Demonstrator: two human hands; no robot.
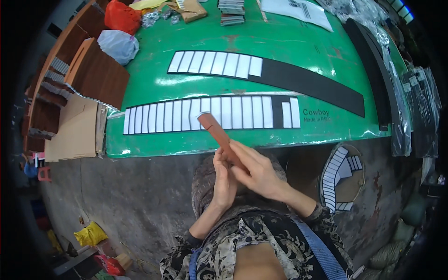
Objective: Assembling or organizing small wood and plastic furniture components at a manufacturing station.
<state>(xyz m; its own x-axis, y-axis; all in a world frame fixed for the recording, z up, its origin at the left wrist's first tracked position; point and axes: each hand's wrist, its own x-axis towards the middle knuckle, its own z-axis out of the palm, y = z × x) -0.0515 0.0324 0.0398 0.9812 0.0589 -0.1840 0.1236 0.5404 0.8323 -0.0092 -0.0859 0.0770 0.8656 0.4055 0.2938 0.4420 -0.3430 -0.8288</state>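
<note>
A narrow reddish-brown bar (215, 131) points up and away from me over the table's near edge; its exact kind I cannot make out. My right hand (255, 170) grips its lower part from the right, fingers laid along it. Cupped against the other side, my left hand (224, 182) closes on the same end. Small white and dark bits show at the bar's far tip. Just beyond lies a black strip (277, 114) with white rectangles in a row and one gap towards its right. Farther back, a second black strip (308, 86) carries white rectangles on its left half only.
The green table (154, 93) bears brown wooden pieces (100, 72) at left, a stack of thin pieces (231, 13) at the back, and long black boards (371, 70) at right. Beside my right forearm, a round container (357, 186) holds another white-and-black strip. Cardboard (74, 133) leans at left.
</note>
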